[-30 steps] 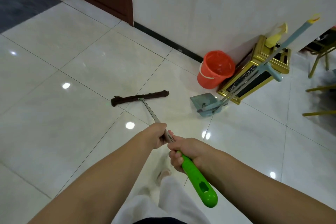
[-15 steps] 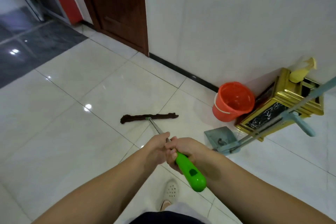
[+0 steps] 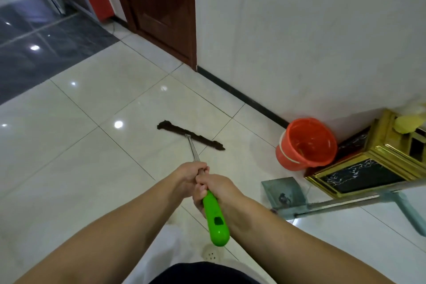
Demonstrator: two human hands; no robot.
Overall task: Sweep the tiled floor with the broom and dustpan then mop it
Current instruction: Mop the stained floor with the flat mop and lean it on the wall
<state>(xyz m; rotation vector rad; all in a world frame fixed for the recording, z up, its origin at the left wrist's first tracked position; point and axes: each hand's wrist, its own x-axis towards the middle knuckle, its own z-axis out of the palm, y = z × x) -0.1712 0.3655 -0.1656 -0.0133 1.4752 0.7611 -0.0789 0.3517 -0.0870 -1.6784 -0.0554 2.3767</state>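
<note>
We are mopping the glossy cream tiled floor [image 3: 69, 145], which fills most of the view and meets a patch of dark grey tile at the upper left. Over the past second the view has lifted toward the brown wooden door [image 3: 161, 7], and the mop head has swung from roughly level to slanting down to the right, farther out from us. We judge the mopping stroke is under way, so the sweeping part looks finished.

Against the white wall [image 3: 299, 18] stands one gold-framed box with a black marbled panel [image 3: 359, 175], and just beside it one round orange plastic bucket [image 3: 306, 145], seemingly empty. One grey-blue dustpan [image 3: 283, 193] lies on the tiles near them, with the pale-handled broom [image 3: 345, 200] resting across it, both set aside.

There is one flat mop with a dark brown cloth head, thin metal shaft and green plastic grip [image 3: 191, 137]; its head lies flat on the floor ahead of us, well apart from the bucket.

Both hands are on it: our left hand [image 3: 191, 175] has its fingers clenched round the metal shaft, and our right hand [image 3: 216, 191], touching it from behind, grasps the top of the green grip.
</note>
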